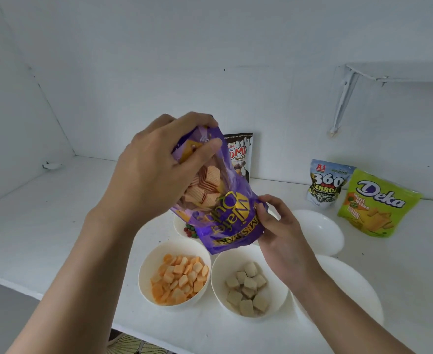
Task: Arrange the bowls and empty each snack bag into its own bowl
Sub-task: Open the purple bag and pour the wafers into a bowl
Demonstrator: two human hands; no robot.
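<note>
My left hand (156,167) grips the bottom end of a purple wafer bag (225,215), held upside down with its mouth low. My right hand (279,226) pinches the bag's lower edge. The mouth hangs above a white bowl (271,300) that holds several beige wafer cubes. To its left a white bowl (146,272) is filled with orange crackers. Behind the bag, a bowl (178,226) with coloured candies is mostly hidden. Two empty white bowls sit at the right, one further back (320,231) and one nearer (348,287).
Three unopened-looking bags stand along the back of the white counter (57,213): a brown chocolate cereal bag (241,154), a sunflower seed bag (325,185) and a green Deka bag (373,205). A white shelf bracket (343,98) hangs on the right wall. The counter's front edge runs near me.
</note>
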